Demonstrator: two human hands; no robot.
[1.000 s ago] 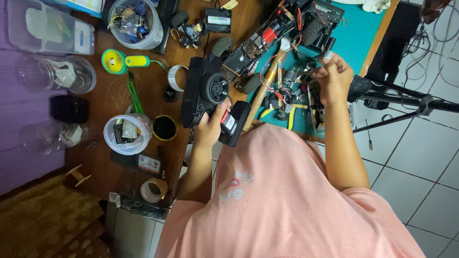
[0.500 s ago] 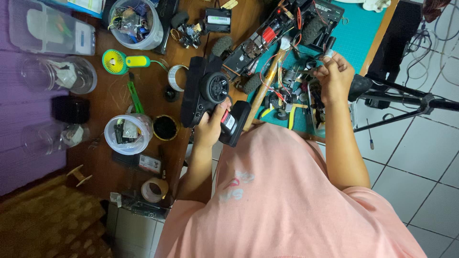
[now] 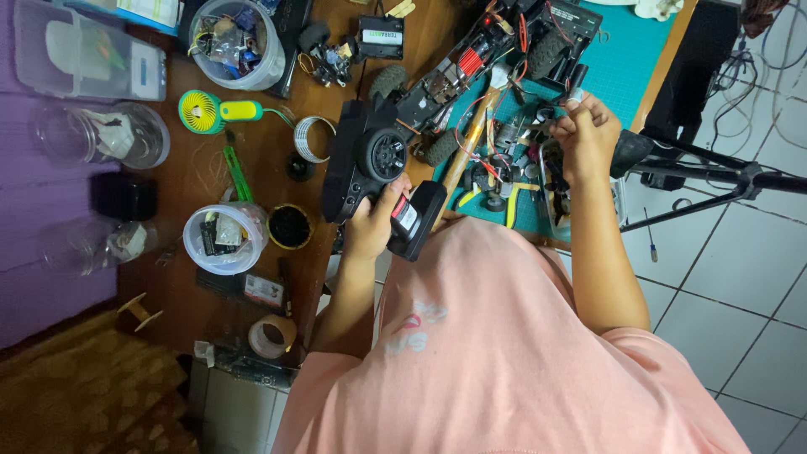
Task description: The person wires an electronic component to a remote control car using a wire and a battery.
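Hands work over a cluttered brown wooden table (image 3: 193,181): the left hand (image 3: 370,220) is wrapped around the grip of a black pistol-style radio controller with a round steering wheel (image 3: 370,160), apparently so its wheel stays within reach. Its long axis runs from the near edge toward the far side, its red-labelled base (image 3: 412,220) pointing back at the person in the pink shirt (image 3: 504,353). The right hand (image 3: 586,139) pinches something small, too tiny to identify, above the stripped black model car chassis with red wiring (image 3: 479,63) on the teal cutting mat (image 3: 630,59).
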